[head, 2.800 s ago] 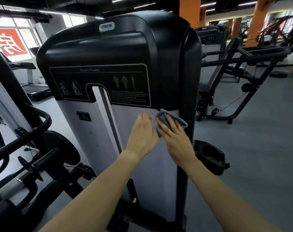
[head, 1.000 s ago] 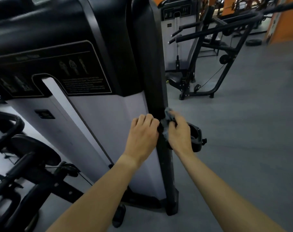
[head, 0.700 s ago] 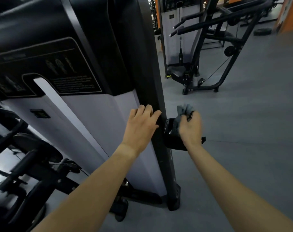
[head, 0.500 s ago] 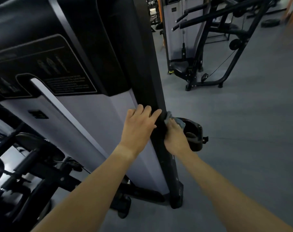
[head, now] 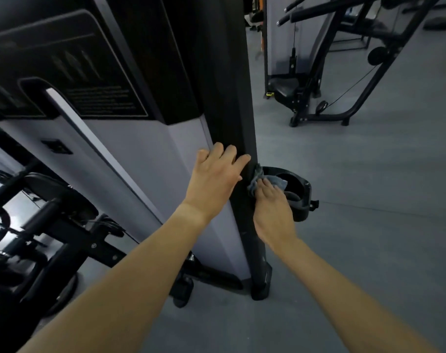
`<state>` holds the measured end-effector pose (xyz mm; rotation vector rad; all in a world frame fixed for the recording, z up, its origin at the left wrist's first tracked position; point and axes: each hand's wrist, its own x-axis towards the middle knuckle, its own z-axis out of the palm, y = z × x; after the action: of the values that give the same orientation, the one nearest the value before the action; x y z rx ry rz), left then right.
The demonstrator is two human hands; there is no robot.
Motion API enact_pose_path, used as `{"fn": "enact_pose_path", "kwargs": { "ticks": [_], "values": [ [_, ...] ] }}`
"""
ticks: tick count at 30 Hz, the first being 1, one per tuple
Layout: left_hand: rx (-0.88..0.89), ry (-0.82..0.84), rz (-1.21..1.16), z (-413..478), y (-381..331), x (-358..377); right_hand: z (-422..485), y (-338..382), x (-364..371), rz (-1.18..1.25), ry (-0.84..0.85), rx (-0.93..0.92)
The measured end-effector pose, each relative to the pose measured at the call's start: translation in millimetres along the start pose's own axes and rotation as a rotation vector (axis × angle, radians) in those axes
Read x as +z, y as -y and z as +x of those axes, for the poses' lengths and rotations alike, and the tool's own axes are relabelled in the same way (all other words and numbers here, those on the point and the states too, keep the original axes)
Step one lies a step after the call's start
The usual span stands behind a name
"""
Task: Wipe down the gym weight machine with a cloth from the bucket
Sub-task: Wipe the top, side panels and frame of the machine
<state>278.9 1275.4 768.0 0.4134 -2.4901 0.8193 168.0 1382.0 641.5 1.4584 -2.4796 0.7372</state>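
Note:
The weight machine's tall shroud fills the left half: a pale grey panel [head: 150, 159] under a black top with an instruction label, edged on the right by a black upright post [head: 229, 98]. My left hand [head: 214, 179] rests flat on the panel, fingertips on the post. My right hand [head: 270, 207] holds a small grey cloth [head: 275, 180] against the post's right side, just above the wrist. The cloth sits between the post and a black cup holder [head: 299, 197] fixed to the post. No bucket is in view.
Black frame bars and a round pad [head: 51, 200] of the same machine crowd the lower left. Another black and grey machine with a cable [head: 318, 72] stands at the back right. Grey floor [head: 369, 225] spreads to the right of the post.
The view swung from the front panel round to the post's right edge. My right hand went from the panel to the post, swung out by the cup holder, then returned to the post's side.

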Motion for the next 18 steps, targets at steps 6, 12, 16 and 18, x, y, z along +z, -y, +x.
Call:
{"fn": "enact_pose_path", "kwargs": {
  "ticks": [6,12,16,18],
  "values": [
    [0.019,0.029,-0.029,3.6,-6.5,-0.1,29.6,-18.8,-5.1,-0.019,0.098,-0.05],
    [-0.008,0.044,-0.036,3.6,-10.3,-2.5,43.3,-18.7,-5.4,0.17,0.102,0.068],
    [-0.031,0.074,-0.028,4.1,-14.7,-2.5,-7.8,-16.4,1.7,0.223,-0.017,-0.076],
    [-0.034,0.083,-0.025,4.8,-15.5,-3.3,-29.7,-15.8,2.3,0.112,-0.012,-0.171]
  ]
}}
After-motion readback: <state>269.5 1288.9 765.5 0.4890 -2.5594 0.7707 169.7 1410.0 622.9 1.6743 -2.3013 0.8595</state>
